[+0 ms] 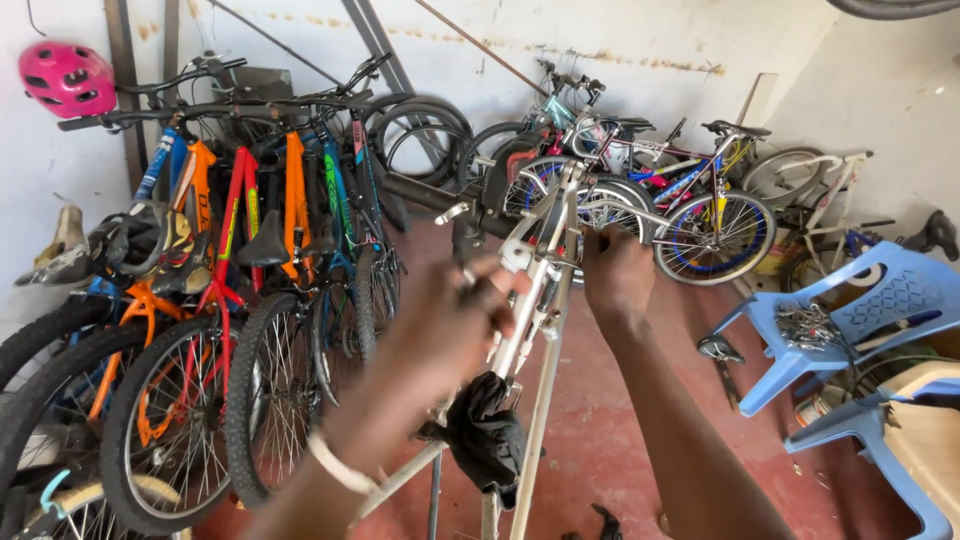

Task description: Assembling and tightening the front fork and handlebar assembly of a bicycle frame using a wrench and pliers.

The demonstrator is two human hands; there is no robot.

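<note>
Far left of our hands, a pink helmet (66, 76) hangs on the wall above a packed row of bicycles (240, 300) with orange, red and blue frames. Nearer to us, our left hand (455, 325) is closed around the white bicycle frame (545, 270), which rises tilted between both hands; the blur prevents us from telling whether the fingers also pinch a small tool. Below the left hand, a black rag (485, 435) is wrapped around the frame where a stand appears to clamp it. Just right of the frame, our right hand (615, 275) is curled shut against the upper tubes, its fingertips hidden from view.

We judge the frame to be rigid metal, moderately light, and smooth enough under its paint to slip in the palm. Take hold on the straight tube sections, well away from the bracket edges at the top, and let the clamp carry the weight.

Beyond the right hand, more bicycles (700, 200) lean against the far wall. Well right of the hands, a blue plastic chair (890, 300) holds a pile of small metal parts (805, 325).
</note>
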